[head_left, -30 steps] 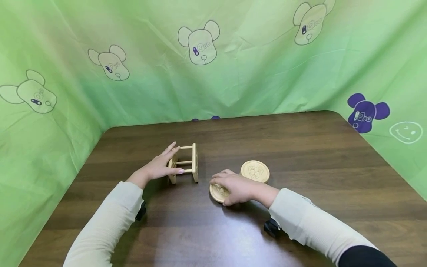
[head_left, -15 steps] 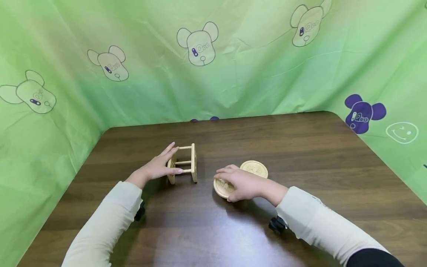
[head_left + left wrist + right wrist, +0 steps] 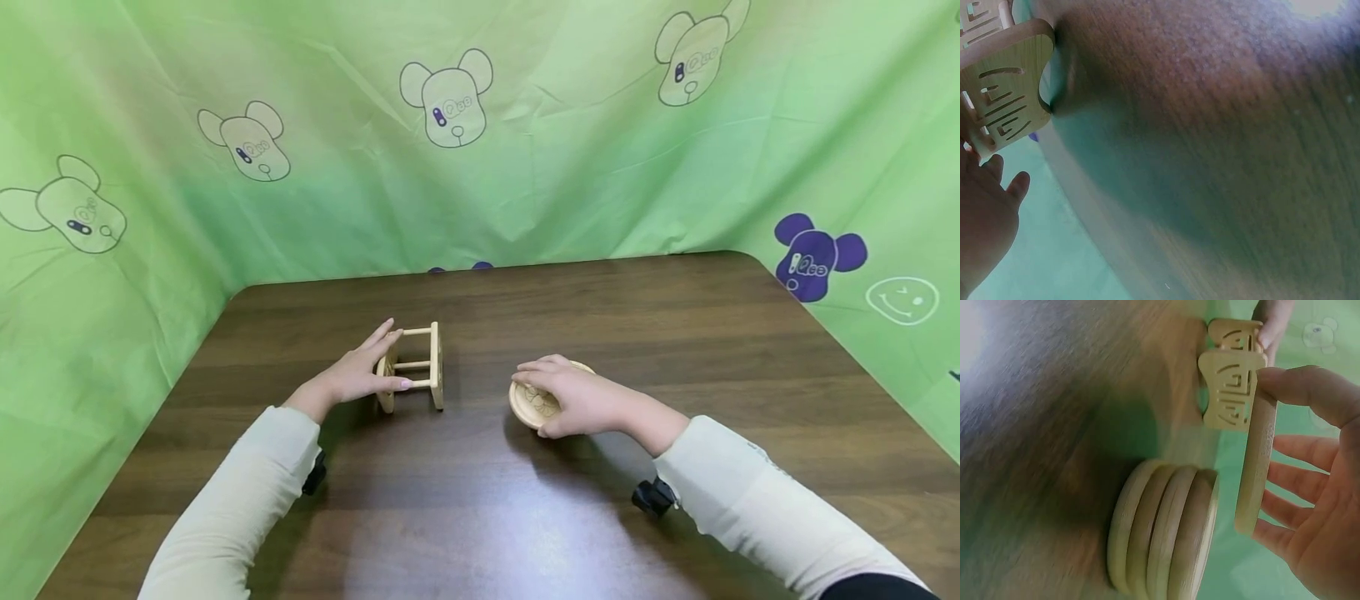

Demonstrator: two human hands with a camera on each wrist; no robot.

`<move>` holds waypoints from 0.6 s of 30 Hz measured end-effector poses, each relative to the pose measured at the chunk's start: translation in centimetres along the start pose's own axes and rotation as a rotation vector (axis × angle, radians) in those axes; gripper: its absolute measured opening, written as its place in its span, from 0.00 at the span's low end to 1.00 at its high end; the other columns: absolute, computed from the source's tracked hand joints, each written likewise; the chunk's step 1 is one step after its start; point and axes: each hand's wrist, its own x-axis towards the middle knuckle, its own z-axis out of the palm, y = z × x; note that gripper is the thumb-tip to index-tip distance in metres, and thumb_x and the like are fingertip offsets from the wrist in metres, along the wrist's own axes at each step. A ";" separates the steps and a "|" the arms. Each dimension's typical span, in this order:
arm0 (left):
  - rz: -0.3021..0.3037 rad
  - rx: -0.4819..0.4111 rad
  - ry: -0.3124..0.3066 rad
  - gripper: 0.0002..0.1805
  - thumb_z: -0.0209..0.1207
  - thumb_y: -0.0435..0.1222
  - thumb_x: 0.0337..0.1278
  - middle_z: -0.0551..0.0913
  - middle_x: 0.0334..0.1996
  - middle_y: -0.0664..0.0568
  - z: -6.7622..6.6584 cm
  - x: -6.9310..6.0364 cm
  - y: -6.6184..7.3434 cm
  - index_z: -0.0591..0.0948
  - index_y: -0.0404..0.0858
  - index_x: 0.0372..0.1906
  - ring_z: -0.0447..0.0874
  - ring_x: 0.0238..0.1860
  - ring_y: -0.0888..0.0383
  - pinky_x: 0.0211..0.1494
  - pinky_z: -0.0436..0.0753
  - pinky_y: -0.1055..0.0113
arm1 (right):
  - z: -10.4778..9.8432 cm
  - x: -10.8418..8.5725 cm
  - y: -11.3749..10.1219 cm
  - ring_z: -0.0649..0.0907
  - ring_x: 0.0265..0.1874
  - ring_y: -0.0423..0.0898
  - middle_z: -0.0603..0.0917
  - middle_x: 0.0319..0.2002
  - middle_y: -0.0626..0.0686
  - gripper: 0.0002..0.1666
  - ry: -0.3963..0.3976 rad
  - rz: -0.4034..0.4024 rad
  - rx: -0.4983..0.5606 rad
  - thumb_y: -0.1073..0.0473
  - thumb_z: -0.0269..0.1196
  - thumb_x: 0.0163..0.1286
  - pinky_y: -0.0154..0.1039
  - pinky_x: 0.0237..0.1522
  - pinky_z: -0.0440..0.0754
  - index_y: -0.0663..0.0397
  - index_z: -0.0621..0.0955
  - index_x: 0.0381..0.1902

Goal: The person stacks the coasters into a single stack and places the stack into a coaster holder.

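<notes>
My right hand point(image 3: 581, 400) pinches a round, pale wooden coaster point(image 3: 534, 406) by its rim, thumb on the near side and fingers on the far side. A carved pattern shows on its face. In the right wrist view it hovers apart from a stack of several similar coasters point(image 3: 1166, 531) on the table; in the head view my hand mostly covers that stack. Further left, my left hand point(image 3: 352, 375) holds a wooden coaster rack point(image 3: 436, 367) at its left panel, thumb near the front rod. The rack has two cut-out panels joined by thin rods, and nothing sits between them.
The brown wood-grain table point(image 3: 675, 333) has a rounded far right corner. A green cloth point(image 3: 562, 167) printed with bear heads hangs behind and along the sides. Black straps or devices point(image 3: 654, 497) sit at both wrists.
My right hand has carried the coaster rightward and away from the rack, over the stack. My left hand and the rack have stayed in place.
</notes>
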 end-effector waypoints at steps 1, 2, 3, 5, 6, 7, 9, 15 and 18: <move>0.000 0.003 0.001 0.49 0.54 0.61 0.41 0.34 0.66 0.60 0.0 0.0 0.0 0.47 0.47 0.67 0.52 0.60 0.42 0.57 0.55 0.47 | 0.0 -0.1 0.2 0.64 0.54 0.55 0.69 0.54 0.60 0.41 0.001 0.004 0.003 0.57 0.66 0.37 0.47 0.51 0.63 0.64 0.70 0.54; 0.002 0.008 0.002 0.49 0.54 0.61 0.41 0.34 0.66 0.59 0.0 0.0 -0.1 0.47 0.46 0.67 0.52 0.60 0.42 0.57 0.55 0.47 | -0.1 -0.2 0.3 0.64 0.54 0.55 0.69 0.54 0.60 0.41 0.003 0.005 0.005 0.57 0.66 0.37 0.47 0.51 0.63 0.65 0.70 0.53; 0.001 0.010 0.003 0.49 0.54 0.61 0.41 0.35 0.66 0.59 0.0 0.0 -0.2 0.47 0.46 0.67 0.52 0.60 0.42 0.57 0.55 0.47 | -0.1 -0.3 0.5 0.64 0.54 0.55 0.69 0.54 0.61 0.41 0.006 0.006 0.008 0.57 0.66 0.37 0.47 0.51 0.63 0.65 0.70 0.53; -0.002 0.015 0.002 0.49 0.54 0.61 0.41 0.35 0.66 0.58 0.0 0.0 -0.2 0.47 0.46 0.67 0.52 0.60 0.42 0.56 0.55 0.47 | -0.2 -0.5 0.7 0.63 0.54 0.56 0.68 0.54 0.61 0.41 0.008 0.011 0.023 0.58 0.66 0.37 0.47 0.51 0.63 0.66 0.70 0.53; -0.002 0.012 0.001 0.49 0.54 0.61 0.41 0.35 0.66 0.58 0.0 0.0 -0.2 0.47 0.46 0.67 0.52 0.60 0.42 0.56 0.55 0.47 | -0.2 -0.6 0.8 0.63 0.54 0.56 0.68 0.55 0.62 0.41 0.008 0.016 0.031 0.58 0.66 0.37 0.46 0.51 0.63 0.66 0.69 0.53; -0.003 0.009 0.000 0.50 0.54 0.61 0.41 0.35 0.66 0.58 0.0 0.0 -0.2 0.47 0.46 0.67 0.52 0.60 0.41 0.56 0.55 0.47 | -0.3 -0.7 0.9 0.63 0.54 0.56 0.68 0.55 0.62 0.41 0.009 0.022 0.034 0.59 0.66 0.37 0.47 0.51 0.64 0.67 0.69 0.53; -0.006 0.004 -0.003 0.50 0.54 0.62 0.41 0.34 0.66 0.59 0.0 -0.1 -0.1 0.46 0.47 0.67 0.52 0.60 0.42 0.56 0.55 0.46 | -0.4 -0.9 1.1 0.63 0.54 0.57 0.68 0.55 0.62 0.41 0.010 0.037 0.036 0.59 0.66 0.37 0.48 0.51 0.64 0.67 0.69 0.53; -0.003 0.001 -0.006 0.50 0.54 0.61 0.41 0.34 0.66 0.58 0.0 -0.1 0.0 0.46 0.47 0.67 0.52 0.60 0.42 0.56 0.55 0.46 | -0.8 -1.4 2.1 0.62 0.54 0.58 0.67 0.55 0.64 0.40 0.023 0.074 0.031 0.60 0.66 0.39 0.49 0.51 0.62 0.68 0.69 0.54; 0.000 0.000 -0.004 0.49 0.54 0.61 0.41 0.34 0.66 0.58 0.0 -0.1 0.0 0.46 0.47 0.67 0.52 0.60 0.41 0.56 0.55 0.46 | -0.9 -1.6 2.5 0.62 0.54 0.59 0.67 0.54 0.64 0.40 0.035 0.082 0.032 0.61 0.65 0.39 0.49 0.51 0.62 0.69 0.68 0.54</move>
